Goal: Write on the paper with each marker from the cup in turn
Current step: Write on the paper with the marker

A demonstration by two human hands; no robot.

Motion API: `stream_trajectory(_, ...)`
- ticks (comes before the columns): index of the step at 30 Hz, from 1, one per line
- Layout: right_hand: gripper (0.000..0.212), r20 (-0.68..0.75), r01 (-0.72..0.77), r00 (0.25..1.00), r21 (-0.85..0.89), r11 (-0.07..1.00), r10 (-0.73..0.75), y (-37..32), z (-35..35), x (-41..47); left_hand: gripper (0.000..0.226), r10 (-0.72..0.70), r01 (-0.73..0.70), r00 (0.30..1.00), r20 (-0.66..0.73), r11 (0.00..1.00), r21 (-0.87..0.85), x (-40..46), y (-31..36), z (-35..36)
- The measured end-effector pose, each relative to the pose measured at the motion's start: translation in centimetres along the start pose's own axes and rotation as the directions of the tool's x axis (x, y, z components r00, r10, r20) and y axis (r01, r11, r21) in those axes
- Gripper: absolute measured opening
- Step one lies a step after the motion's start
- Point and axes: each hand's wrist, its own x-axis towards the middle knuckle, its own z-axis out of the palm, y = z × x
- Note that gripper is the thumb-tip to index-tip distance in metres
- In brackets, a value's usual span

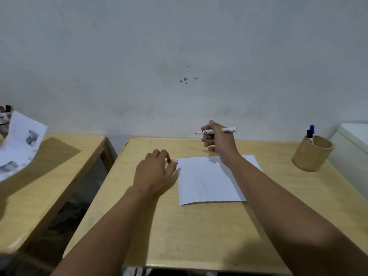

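Observation:
A white sheet of paper (207, 180) lies on the wooden desk (199, 236), with a small blue mark at its top left corner. My right hand (217, 140) is raised beyond the paper's far edge and grips a white marker (229, 130) with a bare red tip pointing left. My left hand (155, 172) rests just left of the paper and pinches a small red cap (168, 160) in its fingertips. A round wooden cup (312, 154) at the desk's right holds a blue-capped marker (312, 129) and a black-capped marker (309, 134).
A second wooden table (49, 166) stands to the left across a gap, with printed paper (20, 144) hanging over it. A white box-like object (352, 142) is at the far right. A grey wall runs right behind the desk.

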Motion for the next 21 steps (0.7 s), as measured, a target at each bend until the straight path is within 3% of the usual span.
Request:
stream_trajectory(4, 0.018, 0.060, 0.048, 0.997, -0.109, 0.993, -0.042, 3.4, 2.8, -1.0, 0.064, 0.017, -0.019, 0.998, 0.061, 0.999, 0.030, -2.9, -0.3, 0.5)
stream_trajectory(8, 0.042, 0.018, 0.072, 0.997, -0.201, 0.977, -0.070, 6.2, 4.7, -1.4, 0.090, 0.040, -0.045, 0.982, 0.184, 0.999, 0.027, -4.1, 0.6, 0.3)
stream_trajectory(13, 0.031, -0.022, 0.073, 0.996, -0.268, 0.961, -0.082, 8.1, 5.2, -1.7, 0.127, -0.061, 0.030, 0.928, 0.368, 0.995, 0.091, -3.3, 0.0, 0.8)
stream_trajectory(21, 0.026, 0.014, 0.085, 0.996, -0.318, 0.944, -0.085, 9.0, 5.3, -1.0, 0.133, -0.039, -0.013, 0.912, 0.409, 0.992, 0.125, -3.2, -1.1, 0.7)
